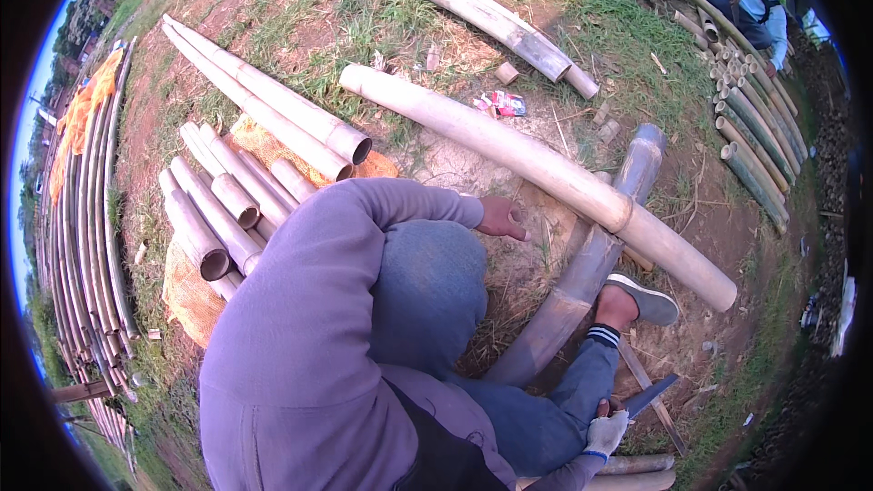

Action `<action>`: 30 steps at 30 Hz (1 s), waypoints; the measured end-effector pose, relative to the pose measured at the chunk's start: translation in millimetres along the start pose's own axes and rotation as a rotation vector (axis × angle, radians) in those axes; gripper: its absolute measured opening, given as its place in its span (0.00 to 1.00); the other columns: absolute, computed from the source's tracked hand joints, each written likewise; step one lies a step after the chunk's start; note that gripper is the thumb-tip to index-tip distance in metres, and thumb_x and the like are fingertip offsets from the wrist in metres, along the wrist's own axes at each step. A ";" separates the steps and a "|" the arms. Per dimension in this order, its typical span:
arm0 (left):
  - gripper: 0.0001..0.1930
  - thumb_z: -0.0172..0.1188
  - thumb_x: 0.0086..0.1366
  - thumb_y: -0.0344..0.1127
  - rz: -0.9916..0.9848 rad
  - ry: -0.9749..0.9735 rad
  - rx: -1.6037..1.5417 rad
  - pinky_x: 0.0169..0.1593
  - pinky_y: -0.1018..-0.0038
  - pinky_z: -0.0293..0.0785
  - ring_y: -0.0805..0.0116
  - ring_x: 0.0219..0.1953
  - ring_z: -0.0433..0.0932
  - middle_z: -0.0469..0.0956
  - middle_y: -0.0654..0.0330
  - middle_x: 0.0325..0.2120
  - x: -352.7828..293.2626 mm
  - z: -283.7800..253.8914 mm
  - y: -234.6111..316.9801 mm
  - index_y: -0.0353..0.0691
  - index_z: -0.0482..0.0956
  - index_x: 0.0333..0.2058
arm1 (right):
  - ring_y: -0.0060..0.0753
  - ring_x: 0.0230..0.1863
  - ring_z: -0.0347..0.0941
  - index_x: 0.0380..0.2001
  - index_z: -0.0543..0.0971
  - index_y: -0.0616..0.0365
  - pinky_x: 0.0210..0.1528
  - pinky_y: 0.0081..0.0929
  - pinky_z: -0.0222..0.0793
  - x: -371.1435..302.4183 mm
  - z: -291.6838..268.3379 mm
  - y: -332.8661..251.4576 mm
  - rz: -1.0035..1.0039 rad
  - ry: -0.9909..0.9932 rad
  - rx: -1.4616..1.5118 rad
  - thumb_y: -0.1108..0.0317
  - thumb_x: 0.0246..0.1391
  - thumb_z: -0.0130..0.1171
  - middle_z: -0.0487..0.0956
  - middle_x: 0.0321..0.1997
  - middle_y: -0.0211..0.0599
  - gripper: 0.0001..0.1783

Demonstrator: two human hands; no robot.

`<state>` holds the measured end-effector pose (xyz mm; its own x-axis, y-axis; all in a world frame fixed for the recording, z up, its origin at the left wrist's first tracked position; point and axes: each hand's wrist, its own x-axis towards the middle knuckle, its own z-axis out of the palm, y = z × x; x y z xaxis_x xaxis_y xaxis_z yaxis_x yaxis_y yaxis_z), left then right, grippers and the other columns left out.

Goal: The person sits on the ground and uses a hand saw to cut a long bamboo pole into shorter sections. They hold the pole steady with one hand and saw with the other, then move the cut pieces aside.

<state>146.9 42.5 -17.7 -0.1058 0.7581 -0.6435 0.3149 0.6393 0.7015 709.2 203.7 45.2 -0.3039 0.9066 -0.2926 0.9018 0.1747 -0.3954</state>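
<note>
Bamboo pole (536, 166), pale and thick, lies on a slant before a crouching worker, its long axis running from upper left to lower right. It rests across a darker bamboo log (553, 302) that slopes the opposite way, the two crossing to the right of the worker's left hand (503, 217).

That bare hand is the nearer of the two — its fingers are loosely spread, appear to hold nothing, and sit apart from the pole's near side. From those fingers the closest stretch of pole lies up and to the right, over sandy ground.

The right hand (607, 430), in a pale work glove, is low in the frame and well apart from the pole. Its fingers appear curled around the grip of what looks like a handsaw (650, 396), though the handle itself is largely hidden. The blade points up and to the right, below the pole's lower-right end — with a dark slip-on shoe (653, 303) set between them.

Shorter bamboo lengths (198, 235) lie piled to the left on orange mesh sacking (189, 302). At upper right, a second person (762, 18) sits beside a stack of cut bamboo (753, 114).
</note>
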 end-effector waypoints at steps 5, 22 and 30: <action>0.63 0.63 0.62 0.78 -0.168 0.667 -1.295 0.71 0.42 0.65 0.35 0.72 0.67 0.57 0.35 0.75 21.3 -12.6 -36.4 0.38 0.49 0.79 | 0.42 0.41 0.80 0.43 0.84 0.65 0.50 0.41 0.74 5.1 3.6 35.3 0.028 0.011 0.027 0.61 0.69 0.66 0.84 0.38 0.45 0.15; 0.42 0.78 0.63 0.44 0.582 0.483 -1.732 0.75 0.47 0.64 0.57 0.71 0.70 0.71 0.59 0.67 23.8 -59.8 -119.1 0.49 0.64 0.71 | 0.39 0.40 0.78 0.43 0.84 0.67 0.50 0.40 0.74 9.1 14.4 24.1 0.169 0.034 -0.062 0.57 0.71 0.66 0.85 0.38 0.48 0.19; 0.43 0.78 0.60 0.39 0.758 0.323 -1.531 0.76 0.46 0.64 0.58 0.71 0.70 0.72 0.61 0.66 -2.4 -90.9 -106.3 0.48 0.65 0.71 | 0.37 0.40 0.78 0.41 0.84 0.69 0.50 0.40 0.74 16.0 21.8 29.1 0.170 0.045 -0.032 0.59 0.71 0.65 0.86 0.38 0.48 0.18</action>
<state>27.9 -15.6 -62.9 -0.5983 0.7931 -0.1141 -0.7038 -0.4520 0.5481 723.8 214.9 10.0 -0.1325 0.9403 -0.3133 0.9484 0.0285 -0.3157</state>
